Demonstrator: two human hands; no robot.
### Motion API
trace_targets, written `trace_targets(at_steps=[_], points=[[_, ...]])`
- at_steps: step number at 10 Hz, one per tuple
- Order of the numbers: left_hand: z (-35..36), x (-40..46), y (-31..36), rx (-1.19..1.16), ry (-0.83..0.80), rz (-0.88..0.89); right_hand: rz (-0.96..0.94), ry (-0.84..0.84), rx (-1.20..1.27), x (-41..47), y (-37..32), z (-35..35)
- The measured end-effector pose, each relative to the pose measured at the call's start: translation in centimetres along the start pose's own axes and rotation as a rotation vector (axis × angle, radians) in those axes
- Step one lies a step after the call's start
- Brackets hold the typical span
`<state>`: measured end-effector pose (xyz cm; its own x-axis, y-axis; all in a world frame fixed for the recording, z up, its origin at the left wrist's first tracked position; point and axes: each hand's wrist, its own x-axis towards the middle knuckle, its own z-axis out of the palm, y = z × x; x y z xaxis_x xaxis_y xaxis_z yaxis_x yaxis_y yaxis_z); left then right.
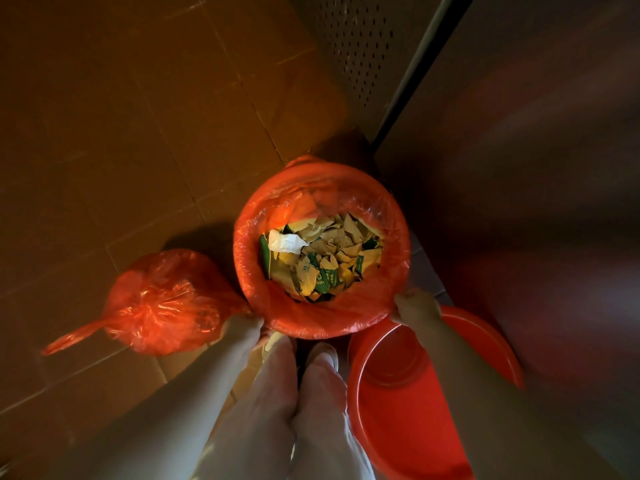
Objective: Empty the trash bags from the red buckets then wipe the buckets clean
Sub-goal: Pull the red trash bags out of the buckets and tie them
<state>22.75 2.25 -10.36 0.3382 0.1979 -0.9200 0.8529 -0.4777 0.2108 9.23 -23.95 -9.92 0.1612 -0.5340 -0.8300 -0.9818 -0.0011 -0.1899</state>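
Note:
A red bucket (313, 327) stands on the floor in front of my feet, lined with a red trash bag (346, 192) folded over its rim. Torn yellow and green paper scraps (322, 258) fill the bag. My left hand (242, 325) grips the bag's edge at the rim's near left. At the rim's near right, my right hand (414, 308) grips the edge too. A tied, full red trash bag (162, 303) lies on the floor to the left. A second red bucket (408, 410), with no bag in it, stands at the lower right.
Brown floor tiles (121, 150) spread to the left and behind. A perforated panel (360, 53) and a dark wall (519, 168) close off the right side. My legs and shoes (298, 375) are right behind the lined bucket.

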Motion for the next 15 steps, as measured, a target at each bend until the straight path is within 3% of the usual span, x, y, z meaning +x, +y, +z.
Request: trace_targets(at_steps=[3, 5, 7, 8, 9, 11, 12, 14, 15], points=[[0.5, -0.8, -0.1, 0.011, -0.025, -0.033, 0.093, 0.048, 0.134, -0.1, -0.8, 0.5], [0.1, -1.7, 0.4, -0.019, -0.025, -0.063, 0.198, 0.052, 0.465, 0.2, -0.8, 0.7], [0.1, -2.6, 0.6, -0.108, -0.093, -0.055, 0.282, -0.072, 1.002, -2.1, -2.7, -0.1], [0.4, -3.1, 1.1, -0.174, -0.121, -0.053, 0.298, -0.096, 1.075, -2.2, -3.0, 0.1], [0.6, -3.9, 1.8, -0.25, -0.145, -0.084, 0.302, -0.107, 0.968, -2.1, -2.0, 0.9], [0.7, -4.7, 2.2, -0.355, -0.151, -0.176, 0.22, -0.072, 0.422, -2.2, -0.4, 4.5], [0.7, -5.1, 2.5, -0.415, -0.186, -0.236, 0.252, -0.196, 0.398, -5.2, -2.9, 4.5], [0.9, -5.1, 2.3, -0.543, -0.223, -0.314, 0.442, -0.406, 0.739, -5.7, -1.9, 8.6], [1.1, -4.9, 2.3, -0.575, -0.235, -0.316, 0.556, -0.265, 0.94, -5.1, -1.7, 10.5]])
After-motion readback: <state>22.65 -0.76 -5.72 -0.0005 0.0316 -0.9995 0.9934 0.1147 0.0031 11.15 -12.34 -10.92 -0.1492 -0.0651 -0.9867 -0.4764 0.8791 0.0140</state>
